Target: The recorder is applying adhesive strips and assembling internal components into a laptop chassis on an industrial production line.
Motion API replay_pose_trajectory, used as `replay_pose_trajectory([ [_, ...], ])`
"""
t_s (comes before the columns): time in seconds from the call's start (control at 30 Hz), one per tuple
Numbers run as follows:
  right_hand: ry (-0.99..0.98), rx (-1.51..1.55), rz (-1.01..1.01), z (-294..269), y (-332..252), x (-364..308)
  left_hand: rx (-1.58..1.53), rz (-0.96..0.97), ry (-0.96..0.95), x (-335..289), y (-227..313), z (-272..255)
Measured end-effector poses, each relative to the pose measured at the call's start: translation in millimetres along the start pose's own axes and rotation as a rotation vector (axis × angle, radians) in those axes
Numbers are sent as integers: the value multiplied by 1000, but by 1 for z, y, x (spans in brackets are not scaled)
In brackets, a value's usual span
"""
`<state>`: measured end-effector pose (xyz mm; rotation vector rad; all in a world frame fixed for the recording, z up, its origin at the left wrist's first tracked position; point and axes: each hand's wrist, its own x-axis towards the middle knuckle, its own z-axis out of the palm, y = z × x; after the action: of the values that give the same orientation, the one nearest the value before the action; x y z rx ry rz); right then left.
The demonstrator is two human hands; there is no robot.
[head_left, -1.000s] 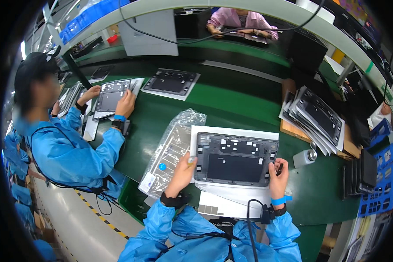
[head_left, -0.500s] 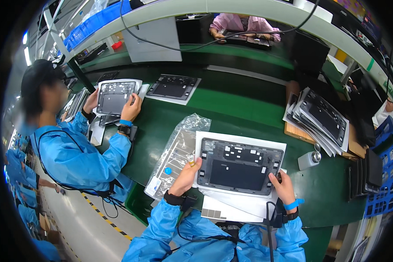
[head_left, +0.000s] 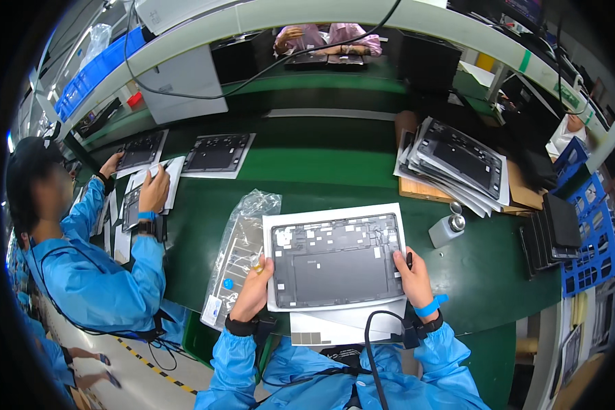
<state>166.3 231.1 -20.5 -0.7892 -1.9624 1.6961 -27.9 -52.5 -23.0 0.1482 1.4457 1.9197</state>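
A dark grey tablet back housing (head_left: 336, 266) lies on a white sheet (head_left: 333, 211), and both of my hands hold them together at the sides. My left hand (head_left: 251, 290) grips the left edge, with a yellow band on a finger. My right hand (head_left: 415, 277) has its thumb on the housing's right edge, and a short black pen-like thing (head_left: 409, 260) pokes out beside its fingers. Small white patches dot the housing's inner face. Beneath it are more white sheets (head_left: 348, 328), one with grey squares. A clear plastic bag (head_left: 236, 256) holding a sheet of grey pieces lies at left.
A pile of housings and sheets (head_left: 458, 160) stands at back right on a wooden block. Near it are a white dispenser bottle (head_left: 447, 229), dark cases (head_left: 553, 229) and a blue crate (head_left: 594, 239). A co-worker (head_left: 92, 260) handles similar housings at left.
The housing and sheet have turned slightly counterclockwise in my hands, and the whole view has shifted. The co-worker's housing, held up before, is now down on the bench.
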Motion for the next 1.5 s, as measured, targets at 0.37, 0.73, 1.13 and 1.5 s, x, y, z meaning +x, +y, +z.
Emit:
replay_pose_trajectory([
  [0.37,-22,159,-53,-52,-72,-11,-6,100,51,-14,22,45],
  [0.73,340,164,-85,-274,-65,135,67,14,-166,-41,12,30],
  [1.13,751,-950,-116,-367,31,200,-28,-160,-223,-59,15,60],
  [1.5,-329,-379,-281,-13,-100,-56,54,-39,-641,-61,-22,107],
])
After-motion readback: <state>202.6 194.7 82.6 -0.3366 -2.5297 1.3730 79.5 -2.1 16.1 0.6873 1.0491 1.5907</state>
